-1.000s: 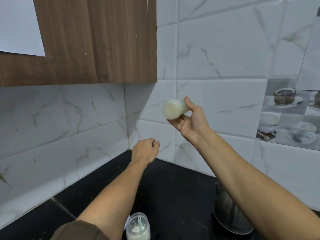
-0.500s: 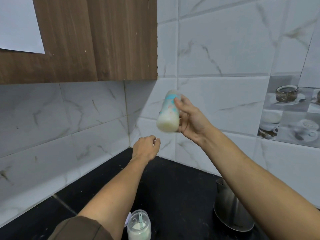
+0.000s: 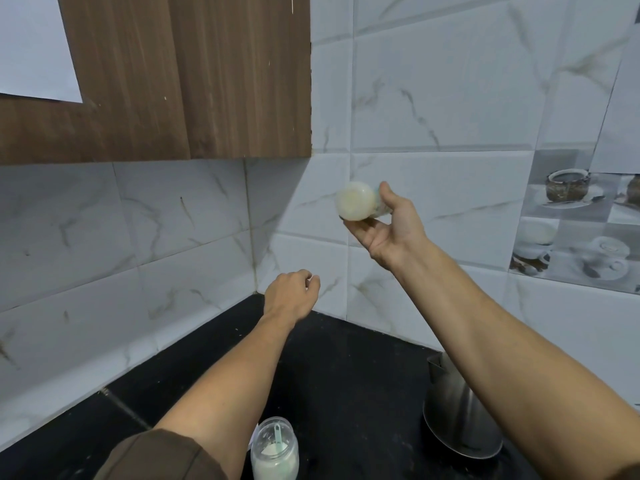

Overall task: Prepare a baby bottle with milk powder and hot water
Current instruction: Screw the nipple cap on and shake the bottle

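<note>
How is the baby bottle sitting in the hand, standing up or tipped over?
Tipped over. The right hand holds the baby bottle on its side, round milky bottom facing the camera.
</note>
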A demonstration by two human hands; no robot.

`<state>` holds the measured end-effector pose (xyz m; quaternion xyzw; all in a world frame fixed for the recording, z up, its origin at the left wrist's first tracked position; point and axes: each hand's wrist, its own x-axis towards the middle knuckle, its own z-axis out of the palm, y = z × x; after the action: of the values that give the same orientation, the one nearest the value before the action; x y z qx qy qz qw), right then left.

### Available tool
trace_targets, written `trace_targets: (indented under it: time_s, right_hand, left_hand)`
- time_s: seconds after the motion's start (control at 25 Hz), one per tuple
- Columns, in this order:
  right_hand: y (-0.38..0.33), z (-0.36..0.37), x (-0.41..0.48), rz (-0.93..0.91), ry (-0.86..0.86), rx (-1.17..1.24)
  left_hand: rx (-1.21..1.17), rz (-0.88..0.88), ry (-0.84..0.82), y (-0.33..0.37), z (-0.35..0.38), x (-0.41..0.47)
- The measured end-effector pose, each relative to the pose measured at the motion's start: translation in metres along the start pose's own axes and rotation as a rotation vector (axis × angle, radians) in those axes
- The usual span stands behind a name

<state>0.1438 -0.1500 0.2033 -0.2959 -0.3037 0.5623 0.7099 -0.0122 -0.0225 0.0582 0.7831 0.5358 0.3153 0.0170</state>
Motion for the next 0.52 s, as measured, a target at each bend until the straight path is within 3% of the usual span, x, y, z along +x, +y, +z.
trace_targets:
  time_s: [0.04,0.12,0.2,0.32,0.4,0.52]
  right_hand:
    - [0.0,0.0,-0.002,0.023,-0.014,-0.019]
    - [0.005,0.0,-0.008,0.019,-0.124,-0.32]
    - [0.013,-0.002,-0.013,-0.087,-0.251,-0.486]
    - [0.006,0.002,-0.004,-0.314,-0.008,-0.188]
    - [0.0,0.003,0.0,-0.377,0.039,-0.091]
    - [0.006,0.0,-0.016,-0.301,-0.257,-0.545]
  left_hand:
    - [0.001,0.001,-0.001,0.0,0.0,0.0]
    - [0.009,0.006,-0.001,0.002,0.001,0.001]
    - [0.012,0.008,-0.003,0.003,-0.001,0.001]
    - [-0.001,0.015,0.006,0.0,-0.001,0.0]
    - [-0.004,0.007,0.009,-0.002,-0.001,0.0]
    - [0.004,-0.001,0.007,-0.002,-0.003,0.001]
